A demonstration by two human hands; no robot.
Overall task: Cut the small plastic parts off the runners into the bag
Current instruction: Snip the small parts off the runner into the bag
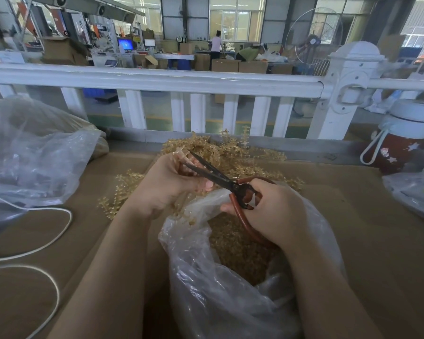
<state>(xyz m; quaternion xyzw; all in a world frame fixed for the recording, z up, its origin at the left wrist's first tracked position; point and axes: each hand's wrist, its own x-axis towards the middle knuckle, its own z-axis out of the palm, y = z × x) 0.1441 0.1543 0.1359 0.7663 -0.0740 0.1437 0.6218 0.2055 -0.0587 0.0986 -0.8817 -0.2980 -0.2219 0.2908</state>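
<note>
Midway, seemingly: the clear plastic bag (230,277) under both hands holds many cut amber parts (238,243), while a heap of amber plastic runners (233,155) waits beyond. The left hand (167,184) pinches a runner; the right hand (269,211) grips the red-handled scissors (230,184).

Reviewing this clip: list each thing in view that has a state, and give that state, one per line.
left hand: grips a runner, held up at the blades
right hand: grips the scissors' handles
scissors: blades slightly apart at the runner
runner: held, over the bag's far edge
bag: mouth open, partly filled with cut parts
pile of runners: loose heap behind the hands
bottle: upright, lid on
</note>
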